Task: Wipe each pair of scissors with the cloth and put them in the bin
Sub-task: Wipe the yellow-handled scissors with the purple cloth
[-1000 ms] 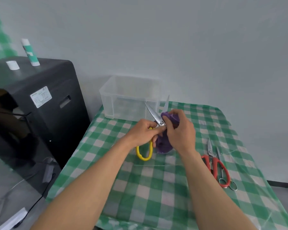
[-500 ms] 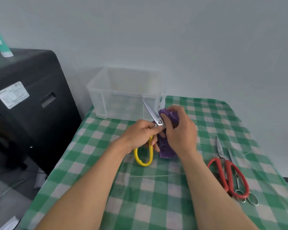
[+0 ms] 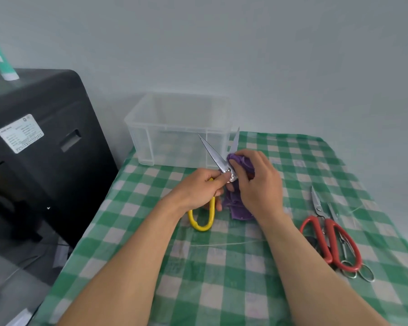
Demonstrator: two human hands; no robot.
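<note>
My left hand [image 3: 201,187] grips the yellow-handled scissors [image 3: 201,218] near the pivot, blades spread apart and pointing up and away. My right hand [image 3: 259,182] holds a crumpled purple cloth [image 3: 238,205] pressed around the right blade just above the pivot; that blade's tip pokes out above the cloth. The clear plastic bin [image 3: 178,130] stands right behind both hands at the table's far left. Red-handled scissors [image 3: 331,241] lie shut on the tablecloth to the right, with a small all-metal pair [image 3: 350,257] partly under them.
The table wears a green and white checked cloth [image 3: 222,278]. A black machine [image 3: 40,142] stands beside the table's left edge, with a green and white tube [image 3: 0,60] on top. A grey wall lies behind the bin.
The view has shifted a little. Both hands remain together in front of the bin, and the cloth stays wrapped on the right blade.
</note>
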